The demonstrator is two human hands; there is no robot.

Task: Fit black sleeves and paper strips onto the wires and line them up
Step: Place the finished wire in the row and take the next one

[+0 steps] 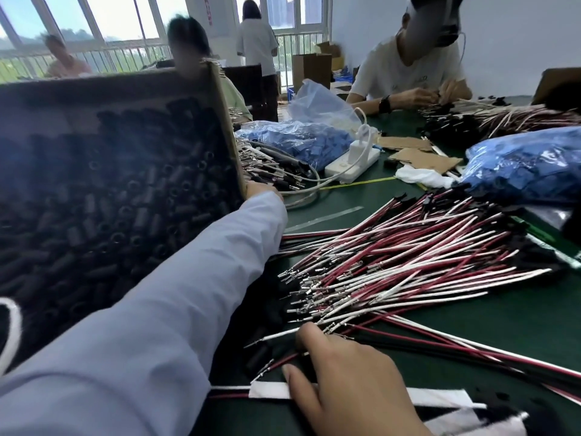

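Note:
A cardboard box (225, 121) full of black sleeves (125, 199) is held up and tilted at the left. My left hand (262, 189), on a light blue sleeved arm, grips its lower right edge, with the fingers mostly hidden behind the card. A big fan of red and white wires (408, 256) with metal terminals lies on the green table (471, 319). My right hand (349, 376) rests flat with spread fingers on a few wires and a white paper strip (270, 390) near the front edge. Some loose black sleeves (261, 357) lie just left of it.
Two bags of blue parts (298, 140) (528, 165) sit behind the wires, with a white power strip (352, 163) and cardboard scraps (421, 158) between them. A person (408, 70) works on another wire pile (503, 118) across the table.

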